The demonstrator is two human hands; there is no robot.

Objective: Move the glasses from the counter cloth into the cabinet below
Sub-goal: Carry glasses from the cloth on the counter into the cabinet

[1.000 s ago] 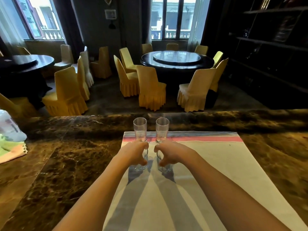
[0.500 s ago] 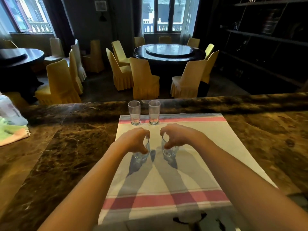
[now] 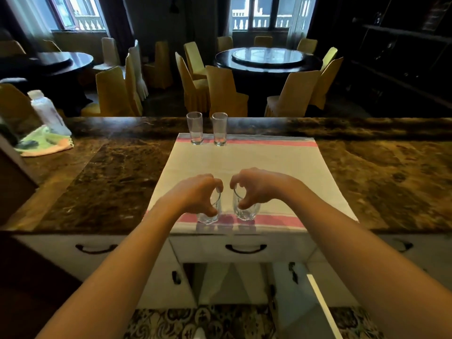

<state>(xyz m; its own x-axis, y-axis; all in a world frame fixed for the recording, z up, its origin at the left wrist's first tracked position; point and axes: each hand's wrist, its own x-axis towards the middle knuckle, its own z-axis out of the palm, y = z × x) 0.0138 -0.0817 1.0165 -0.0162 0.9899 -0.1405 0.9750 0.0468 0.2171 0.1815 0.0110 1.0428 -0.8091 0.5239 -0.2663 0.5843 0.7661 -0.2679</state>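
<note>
A white cloth with pink stripes [image 3: 244, 165] lies on the marble counter. Two clear glasses, one on the left [image 3: 195, 128] and one on the right [image 3: 220, 128], stand upright at its far edge. My left hand [image 3: 198, 192] grips a third clear glass [image 3: 210, 214], and my right hand [image 3: 256, 187] grips a fourth [image 3: 244, 212]. Both held glasses are over the near pink stripe, close to the counter's front edge. Below, the cabinet [image 3: 232, 282] stands with both doors open.
A drawer with a dark handle [image 3: 245, 248] sits under the cloth. The open right cabinet door [image 3: 320, 307] juts toward me. A plastic bottle [image 3: 47, 111] and a green and peach rag [image 3: 46, 143] lie at the counter's left. Yellow-covered chairs and round tables fill the room beyond.
Both hands have drawn their glasses back from the middle of the cloth to its near edge. The view has tilted down, so the drawer and open cabinet show.
</note>
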